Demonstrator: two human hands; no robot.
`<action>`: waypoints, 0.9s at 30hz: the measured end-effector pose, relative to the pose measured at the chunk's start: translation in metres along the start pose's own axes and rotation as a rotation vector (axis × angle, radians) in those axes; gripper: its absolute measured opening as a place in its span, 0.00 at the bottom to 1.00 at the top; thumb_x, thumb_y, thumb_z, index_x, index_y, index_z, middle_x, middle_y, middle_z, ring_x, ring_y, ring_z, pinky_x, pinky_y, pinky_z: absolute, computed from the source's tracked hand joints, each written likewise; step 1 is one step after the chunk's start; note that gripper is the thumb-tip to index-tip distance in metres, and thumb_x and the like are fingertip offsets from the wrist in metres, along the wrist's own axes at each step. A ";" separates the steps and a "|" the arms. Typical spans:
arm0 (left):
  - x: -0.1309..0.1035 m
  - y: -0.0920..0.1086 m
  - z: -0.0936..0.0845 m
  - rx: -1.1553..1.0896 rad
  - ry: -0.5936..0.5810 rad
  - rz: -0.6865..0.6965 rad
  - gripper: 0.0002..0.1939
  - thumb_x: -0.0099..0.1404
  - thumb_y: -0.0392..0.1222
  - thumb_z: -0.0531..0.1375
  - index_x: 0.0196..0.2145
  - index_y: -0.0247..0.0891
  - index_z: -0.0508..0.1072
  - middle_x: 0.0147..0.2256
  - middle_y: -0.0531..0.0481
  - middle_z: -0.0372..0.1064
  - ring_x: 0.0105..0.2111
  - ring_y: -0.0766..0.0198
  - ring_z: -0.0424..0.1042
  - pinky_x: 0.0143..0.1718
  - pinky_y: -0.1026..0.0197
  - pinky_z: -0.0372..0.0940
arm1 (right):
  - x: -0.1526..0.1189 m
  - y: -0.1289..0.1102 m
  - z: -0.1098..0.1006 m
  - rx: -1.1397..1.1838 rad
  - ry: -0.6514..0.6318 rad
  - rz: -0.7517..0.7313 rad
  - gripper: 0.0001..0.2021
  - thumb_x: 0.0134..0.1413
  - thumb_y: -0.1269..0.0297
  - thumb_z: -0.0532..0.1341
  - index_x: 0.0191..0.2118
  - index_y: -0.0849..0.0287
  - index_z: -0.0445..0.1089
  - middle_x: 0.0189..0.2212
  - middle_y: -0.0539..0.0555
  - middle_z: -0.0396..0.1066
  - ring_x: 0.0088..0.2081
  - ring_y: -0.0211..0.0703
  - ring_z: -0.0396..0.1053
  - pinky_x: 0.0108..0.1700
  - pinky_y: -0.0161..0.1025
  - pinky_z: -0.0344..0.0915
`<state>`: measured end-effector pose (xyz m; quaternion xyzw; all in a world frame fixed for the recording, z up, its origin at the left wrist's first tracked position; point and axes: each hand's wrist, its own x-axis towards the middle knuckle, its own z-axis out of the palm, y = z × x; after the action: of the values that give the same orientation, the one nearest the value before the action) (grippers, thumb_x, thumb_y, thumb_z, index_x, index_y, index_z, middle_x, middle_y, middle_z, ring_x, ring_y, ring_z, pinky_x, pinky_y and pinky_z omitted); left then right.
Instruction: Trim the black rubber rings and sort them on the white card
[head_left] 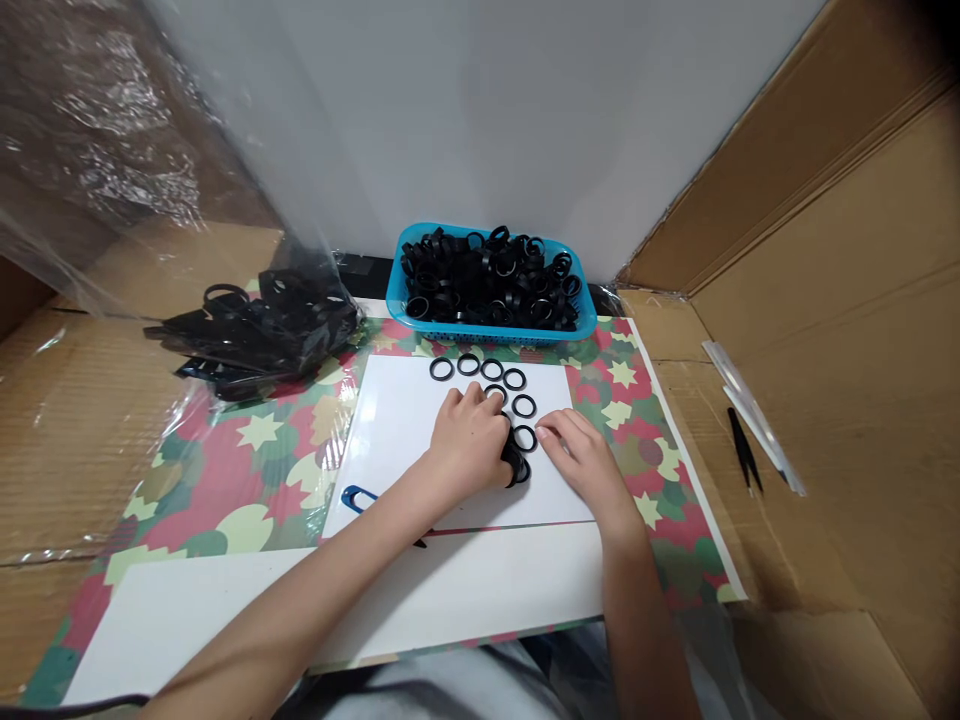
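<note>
My left hand (472,437) curves over the white sheet (397,430), its fingers bent around a cluster of black rings (518,466). Its fingertips reach a black ring (496,388) lying flat, and the palm covers part of the cluster. To the right, my right hand (583,462) rests with loosely bent fingers, thumb and index slightly apart. Those fingertips are at the edge of another flat ring (525,438); whether they touch it I cannot tell. Further single rings (469,364) form a curved row beyond my left hand.
A blue plastic basket (491,332) full of black rings stands against the wall. At left, a clear plastic bag (247,345) holds black pieces. A blue-handled tool (358,498) lies partly under my left forearm. Black tweezers (742,450) lie at right beside the cardboard wall (847,330).
</note>
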<state>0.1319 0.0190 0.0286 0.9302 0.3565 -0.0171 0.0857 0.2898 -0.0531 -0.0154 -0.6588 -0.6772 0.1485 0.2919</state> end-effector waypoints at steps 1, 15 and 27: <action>0.000 0.001 0.000 0.001 0.001 0.003 0.06 0.47 0.38 0.60 0.26 0.35 0.74 0.36 0.43 0.67 0.41 0.49 0.62 0.34 0.53 0.54 | 0.000 0.000 0.000 -0.003 -0.001 0.000 0.10 0.61 0.63 0.49 0.31 0.55 0.65 0.29 0.51 0.67 0.34 0.41 0.64 0.38 0.37 0.60; 0.004 0.003 0.010 -0.074 0.084 0.010 0.07 0.46 0.30 0.57 0.25 0.33 0.73 0.34 0.42 0.68 0.42 0.49 0.62 0.35 0.52 0.56 | 0.000 0.000 0.001 0.030 0.012 0.014 0.10 0.62 0.62 0.49 0.31 0.55 0.63 0.29 0.51 0.66 0.35 0.42 0.63 0.39 0.38 0.59; -0.086 -0.131 -0.176 -0.709 0.982 -0.034 0.17 0.58 0.54 0.54 0.29 0.35 0.67 0.30 0.50 0.63 0.31 0.64 0.64 0.31 0.62 0.59 | 0.001 0.006 0.027 0.065 0.154 -0.140 0.14 0.63 0.61 0.48 0.28 0.56 0.64 0.24 0.50 0.67 0.28 0.38 0.67 0.31 0.31 0.63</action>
<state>-0.0242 0.0883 0.1909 0.7383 0.3533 0.5326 0.2155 0.2787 -0.0468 -0.0397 -0.6096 -0.6919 0.0988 0.3740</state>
